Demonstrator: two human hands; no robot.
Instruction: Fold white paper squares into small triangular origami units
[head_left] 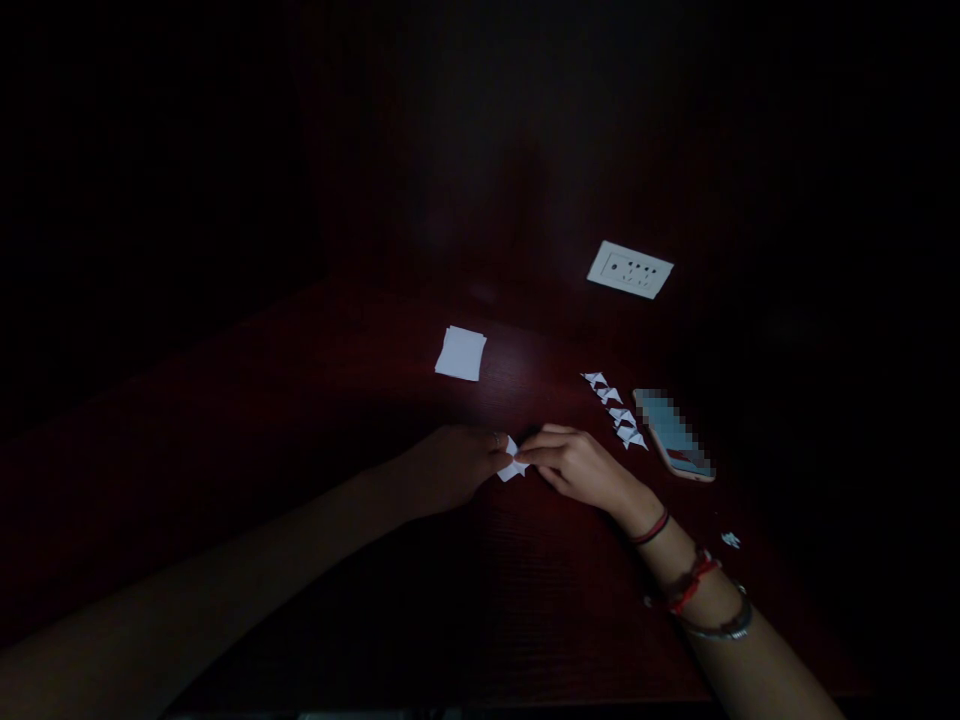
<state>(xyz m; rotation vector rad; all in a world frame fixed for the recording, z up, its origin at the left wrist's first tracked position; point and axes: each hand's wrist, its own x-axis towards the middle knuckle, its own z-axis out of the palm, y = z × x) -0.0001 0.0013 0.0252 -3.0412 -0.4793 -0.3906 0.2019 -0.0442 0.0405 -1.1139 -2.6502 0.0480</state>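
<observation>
Between my two hands is a small piece of folded white paper [512, 468], with pointed corners showing around my fingertips. My left hand [465, 462] pinches it from the left, a ring on one finger. From the right, my right hand [570, 462] grips its other side with thumb and index finger, the other fingers curled. A stack of white paper squares [461, 354] lies beyond my hands. To the right sits a row of several folded white paper pieces [615, 410] with pointed tips.
A phone [675, 435] with a lit, blurred screen lies right of the folded row. Nearer me is a small white scrap [730, 540]. A white socket plate [630, 270] is on the back panel. The dark red table [525, 600] fades into shadow at both sides.
</observation>
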